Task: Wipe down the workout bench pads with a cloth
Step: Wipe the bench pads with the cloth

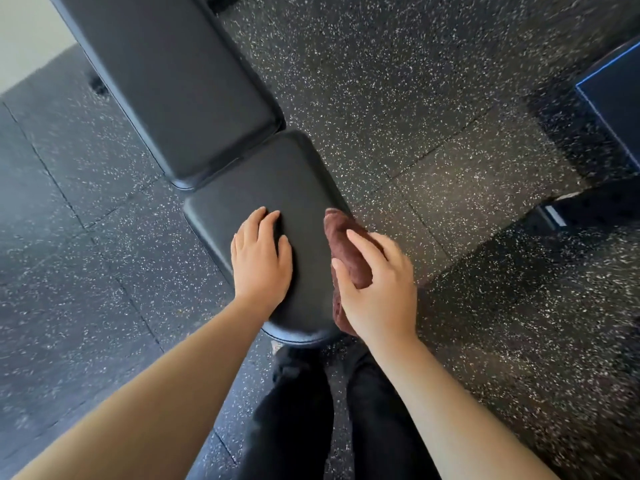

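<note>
The black workout bench runs from the middle to the upper left. Its seat pad is nearest me and the long back pad lies beyond it. My left hand rests flat on the seat pad, fingers spread, holding nothing. My right hand grips a rolled reddish-brown cloth against the right edge of the seat pad. Part of the cloth hangs down below my palm, hidden by the hand.
Black rubber floor tiles with white flecks surround the bench. A dark box with a blue edge stands at the right, with a dark frame part below it. My legs in black trousers stand at the seat's near end.
</note>
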`<state>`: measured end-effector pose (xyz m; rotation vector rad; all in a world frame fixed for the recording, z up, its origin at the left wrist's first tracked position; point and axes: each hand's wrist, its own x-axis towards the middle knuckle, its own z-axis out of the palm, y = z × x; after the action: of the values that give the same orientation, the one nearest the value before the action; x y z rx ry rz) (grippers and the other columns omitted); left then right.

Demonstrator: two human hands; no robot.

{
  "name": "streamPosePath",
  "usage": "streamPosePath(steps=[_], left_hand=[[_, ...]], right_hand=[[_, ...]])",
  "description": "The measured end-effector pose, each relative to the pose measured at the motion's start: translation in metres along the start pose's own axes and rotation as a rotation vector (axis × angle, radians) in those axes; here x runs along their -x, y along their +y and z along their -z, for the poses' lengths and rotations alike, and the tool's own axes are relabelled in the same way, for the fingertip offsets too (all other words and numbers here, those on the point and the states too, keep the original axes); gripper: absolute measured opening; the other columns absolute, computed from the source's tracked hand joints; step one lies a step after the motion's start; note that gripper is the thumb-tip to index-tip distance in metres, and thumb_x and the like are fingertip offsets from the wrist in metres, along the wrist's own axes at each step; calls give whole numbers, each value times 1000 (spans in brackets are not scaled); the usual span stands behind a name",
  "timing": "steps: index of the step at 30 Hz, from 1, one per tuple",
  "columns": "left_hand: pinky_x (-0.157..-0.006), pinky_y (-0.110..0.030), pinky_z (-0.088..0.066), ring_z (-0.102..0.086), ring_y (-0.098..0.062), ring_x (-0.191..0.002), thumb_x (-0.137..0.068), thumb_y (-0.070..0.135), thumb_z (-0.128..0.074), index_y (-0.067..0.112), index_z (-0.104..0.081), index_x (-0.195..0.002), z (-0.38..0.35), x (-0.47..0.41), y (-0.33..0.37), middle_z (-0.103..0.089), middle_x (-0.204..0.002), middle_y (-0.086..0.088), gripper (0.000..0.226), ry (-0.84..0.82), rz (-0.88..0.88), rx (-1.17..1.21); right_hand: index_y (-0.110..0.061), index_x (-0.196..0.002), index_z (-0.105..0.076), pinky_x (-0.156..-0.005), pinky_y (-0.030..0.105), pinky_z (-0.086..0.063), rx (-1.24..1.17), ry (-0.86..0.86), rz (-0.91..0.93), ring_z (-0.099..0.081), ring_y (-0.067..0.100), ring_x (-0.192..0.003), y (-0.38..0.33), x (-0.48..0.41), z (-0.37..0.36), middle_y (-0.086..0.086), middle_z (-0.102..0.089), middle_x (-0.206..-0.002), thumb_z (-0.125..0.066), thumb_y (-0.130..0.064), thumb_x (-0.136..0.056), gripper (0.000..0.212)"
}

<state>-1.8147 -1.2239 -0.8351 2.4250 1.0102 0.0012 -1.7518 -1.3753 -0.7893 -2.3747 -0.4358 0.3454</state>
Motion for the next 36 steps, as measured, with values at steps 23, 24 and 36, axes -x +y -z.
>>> streamPosePath(steps=[23, 24, 36], left_hand=[[-108, -45, -25, -29, -27, -135, -91, 42, -27, 15, -38, -140, 35, 8, -53, -33, -149, -8, 57, -357, -595, -150], [-108, -45, -25, -29, -27, -135, -91, 42, -28, 15, -38, -140, 35, 8, -53, -32, -149, -8, 57, -361, -596, -150], [-110, -44, -24, -24, -27, -138, -96, 30, -42, 14, -33, -143, 42, 7, -51, -27, -152, -8, 51, -403, -606, -178]], right_hand=[[-28, -114, -63, -83, 47, -46, 184, 407, -315, -52, 31, -107, -41, 36, -47, 0, -58, -122, -69, -38, -77, 39], [-28, -115, -63, -84, 44, -45, 153, 399, -336, -52, 29, -107, -38, 27, -43, -2, -58, -121, -69, -38, -78, 39], [-19, -121, -62, -98, 33, -36, 79, 625, -342, -52, 31, -114, -53, 91, -76, 10, -55, -129, -67, -30, -85, 38]])
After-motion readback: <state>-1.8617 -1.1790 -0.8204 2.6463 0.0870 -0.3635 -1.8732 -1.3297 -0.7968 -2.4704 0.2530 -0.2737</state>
